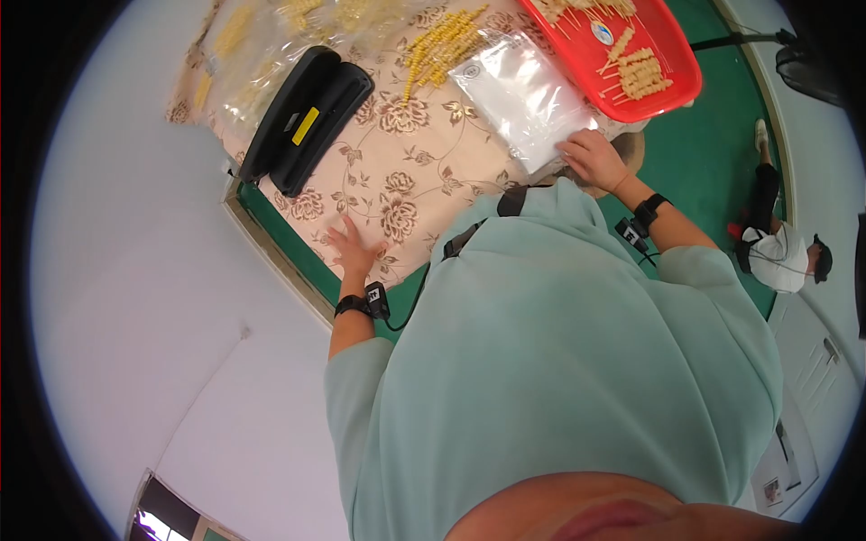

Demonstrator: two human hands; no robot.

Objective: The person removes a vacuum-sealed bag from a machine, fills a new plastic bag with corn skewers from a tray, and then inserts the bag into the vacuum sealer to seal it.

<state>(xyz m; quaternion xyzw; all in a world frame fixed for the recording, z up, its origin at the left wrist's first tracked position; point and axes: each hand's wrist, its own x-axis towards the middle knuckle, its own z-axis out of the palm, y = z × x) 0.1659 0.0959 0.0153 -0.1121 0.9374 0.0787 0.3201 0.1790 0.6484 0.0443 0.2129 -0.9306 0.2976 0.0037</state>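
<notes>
My left hand rests on the flowered tablecloth near the table's front left edge, fingers spread, holding nothing. My right hand lies at the near right corner of a stack of clear plastic bags, its fingers bent and close together on that corner; whether they pinch a bag is too small to tell. Beyond the bags, to the right, a red tray holds skewers of pale food. Yellow beaded strands lie left of the bags.
An open black case with a yellow label stands at the left of the table. Filled clear bags lie at the back left. Another person in a white top is at the far right, over the green floor.
</notes>
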